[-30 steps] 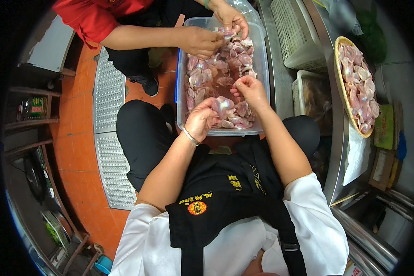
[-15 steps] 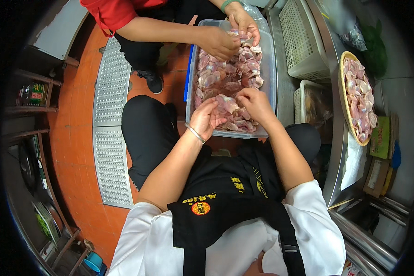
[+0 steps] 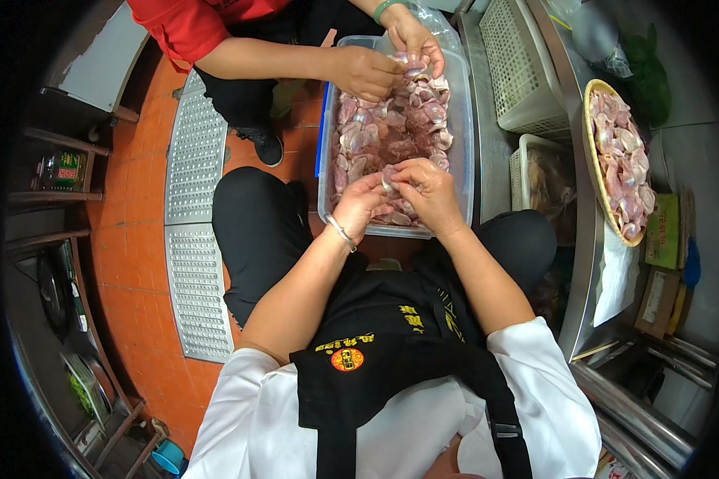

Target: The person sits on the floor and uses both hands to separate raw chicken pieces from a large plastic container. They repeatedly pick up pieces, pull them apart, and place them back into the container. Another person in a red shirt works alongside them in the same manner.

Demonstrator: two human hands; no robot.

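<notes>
Over the near end of a clear plastic tub (image 3: pixel 464 164), my left hand (image 3: pixel 358 209) and my right hand (image 3: pixel 429 193) meet fingertip to fingertip. Both pinch one small raw gizzard (image 3: pixel 388 179), pink with a pale skin, partly hidden by the fingers. Several more raw gizzards (image 3: pixel 361 137) are piled along the tub's sides, with reddish liquid in the middle. Across the tub, a co-worker's hands (image 3: pixel 367 73) hold another gizzard (image 3: pixel 411 66) above the far end.
A round woven basket (image 3: pixel 590 148) of gizzards rests on the steel counter at right. White plastic crates (image 3: pixel 526 72) stand beside the tub. To the left, perforated metal plates (image 3: pixel 197 156) lie on the orange tiled floor (image 3: pixel 136 263), beside shelves. The co-worker's foot (image 3: pixel 269 148) is near the tub.
My hands have come closer together, the right one moving left. The gizzard that was spread between them is now pinched up and mostly covered by fingers.
</notes>
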